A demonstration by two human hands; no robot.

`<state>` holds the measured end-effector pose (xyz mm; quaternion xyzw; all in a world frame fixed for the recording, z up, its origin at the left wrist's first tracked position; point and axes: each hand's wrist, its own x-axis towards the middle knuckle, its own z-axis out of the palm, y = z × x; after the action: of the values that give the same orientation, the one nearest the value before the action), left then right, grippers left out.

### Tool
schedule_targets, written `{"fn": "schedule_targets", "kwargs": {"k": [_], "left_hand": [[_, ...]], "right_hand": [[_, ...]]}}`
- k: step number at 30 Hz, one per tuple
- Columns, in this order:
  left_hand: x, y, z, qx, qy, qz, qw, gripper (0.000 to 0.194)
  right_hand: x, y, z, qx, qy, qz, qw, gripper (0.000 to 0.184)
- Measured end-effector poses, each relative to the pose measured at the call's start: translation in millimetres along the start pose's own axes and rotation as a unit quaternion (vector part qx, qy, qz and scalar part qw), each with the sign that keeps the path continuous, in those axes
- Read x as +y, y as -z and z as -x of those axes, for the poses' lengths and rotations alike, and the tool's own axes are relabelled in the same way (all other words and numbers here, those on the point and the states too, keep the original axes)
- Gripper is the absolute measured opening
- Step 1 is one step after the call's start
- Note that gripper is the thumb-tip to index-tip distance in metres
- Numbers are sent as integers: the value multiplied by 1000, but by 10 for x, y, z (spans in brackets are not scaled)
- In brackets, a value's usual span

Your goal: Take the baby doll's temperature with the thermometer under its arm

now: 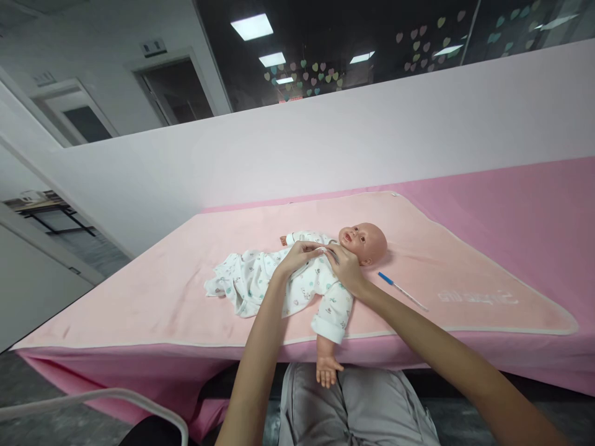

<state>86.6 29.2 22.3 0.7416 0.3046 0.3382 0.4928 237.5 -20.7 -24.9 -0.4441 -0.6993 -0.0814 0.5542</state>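
A baby doll point(367, 238) lies on its back with its head to the right. It wears white printed baby clothes point(260, 272), which spread loosely to the left where legs would be. My left hand point(300, 255) is closed at the chest, fingers pinching the front edge of the clothes. Close beside it, my right hand point(344, 263) grips the same garment near the neckline, its fingertips almost meeting the left ones. The exact fastening between the fingers is too small to make out. One doll arm point(326, 359) hangs past the near table edge.
Beside the doll's head lies a thermometer point(402, 290) with a blue end. Under everything is a light pink mat point(162, 279) on a darker pink tablecloth point(534, 210). A white partition point(325, 142) rises behind the table. A curved metal chair bar point(116, 393) shows at lower left.
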Motion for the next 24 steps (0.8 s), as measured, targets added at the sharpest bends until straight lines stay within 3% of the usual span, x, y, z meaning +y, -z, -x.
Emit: {"fn": "schedule_targets", "kwargs": {"k": [12, 24], "left_hand": [[42, -5, 10, -7, -7, -26, 1000, 24], [9, -2, -8, -6, 18, -13, 1000, 19]], "right_hand": [[-27, 8, -17, 3, 11, -17, 1000, 19], [-46, 13, -30, -18, 24, -23, 999, 18]]}}
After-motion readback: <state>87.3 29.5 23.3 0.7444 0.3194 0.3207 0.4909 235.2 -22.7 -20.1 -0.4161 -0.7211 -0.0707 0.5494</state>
